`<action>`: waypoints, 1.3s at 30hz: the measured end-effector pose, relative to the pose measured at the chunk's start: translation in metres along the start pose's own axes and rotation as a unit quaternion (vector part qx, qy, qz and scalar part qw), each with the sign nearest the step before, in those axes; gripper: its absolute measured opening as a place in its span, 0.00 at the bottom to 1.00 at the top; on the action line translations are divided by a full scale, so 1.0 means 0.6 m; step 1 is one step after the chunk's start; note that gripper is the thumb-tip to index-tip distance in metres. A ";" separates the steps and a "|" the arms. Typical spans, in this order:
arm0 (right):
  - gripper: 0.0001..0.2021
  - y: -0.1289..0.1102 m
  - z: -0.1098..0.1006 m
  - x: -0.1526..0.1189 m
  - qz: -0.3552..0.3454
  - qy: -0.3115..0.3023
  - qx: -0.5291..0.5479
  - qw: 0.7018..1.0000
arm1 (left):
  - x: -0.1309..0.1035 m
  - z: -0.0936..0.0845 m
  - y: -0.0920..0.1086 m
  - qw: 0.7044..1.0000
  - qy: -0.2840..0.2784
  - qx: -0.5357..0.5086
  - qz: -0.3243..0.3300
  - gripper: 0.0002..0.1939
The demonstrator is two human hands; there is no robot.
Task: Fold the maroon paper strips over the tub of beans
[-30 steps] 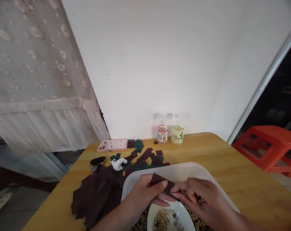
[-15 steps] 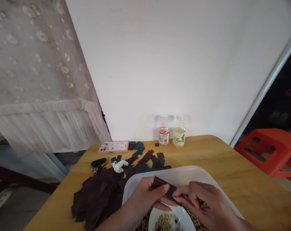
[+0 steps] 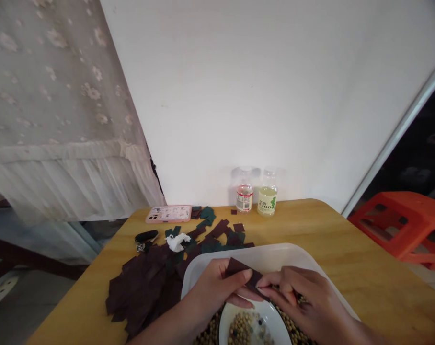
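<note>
Left hand: thumb on top, fingers beneath, clamped on the upper end of a dark brown strip.
Right hand: thumb and forefinger pinched on the strip's lower end.
Strip: held aslant between both hands, just above the far rim of a white dish.
Handling, as judged: light, even pressure from both thumbs, edges kept square, wrists clear of the dish.
Contents of dish: small round pieces, tan and black; beans or beads, too small to tell.
Beneath: white tray, toward the table's near edge, bearing more such pieces.
Along the table's left edge: heaped brown strips; beyond them, crumpled white tissue.
Far left corner: phone in pink case, its printed pattern unreadable.
Far edge, middle: clear bottle, red-bordered label with barcode; beside it, bottle of pale yellow-green liquid, label reading "C100", green motif at right.
</note>
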State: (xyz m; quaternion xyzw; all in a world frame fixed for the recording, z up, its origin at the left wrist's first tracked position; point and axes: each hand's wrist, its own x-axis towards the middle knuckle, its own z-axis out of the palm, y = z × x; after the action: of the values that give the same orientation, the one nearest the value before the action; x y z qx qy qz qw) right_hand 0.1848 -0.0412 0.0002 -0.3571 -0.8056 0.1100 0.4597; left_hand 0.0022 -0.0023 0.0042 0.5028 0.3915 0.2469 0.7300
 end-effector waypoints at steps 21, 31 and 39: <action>0.15 -0.005 0.001 0.001 0.002 0.002 -0.022 1.000 | -0.004 -0.001 -0.001 1.000 -0.008 -0.013 0.015 0.16; 0.15 -0.004 0.001 0.001 -0.014 0.010 -0.026 1.000 | -0.005 0.002 0.002 1.000 -0.011 -0.010 0.015 0.16; 0.15 -0.002 0.002 -0.003 -0.006 0.006 -0.016 1.000 | -0.003 0.000 -0.001 1.000 -0.007 -0.021 0.014 0.15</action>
State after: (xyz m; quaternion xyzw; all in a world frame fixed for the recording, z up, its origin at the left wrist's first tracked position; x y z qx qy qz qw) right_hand 0.1837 -0.0432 -0.0013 -0.3601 -0.8067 0.0926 0.4594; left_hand 0.0013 -0.0039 0.0043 0.4945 0.3744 0.2617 0.7394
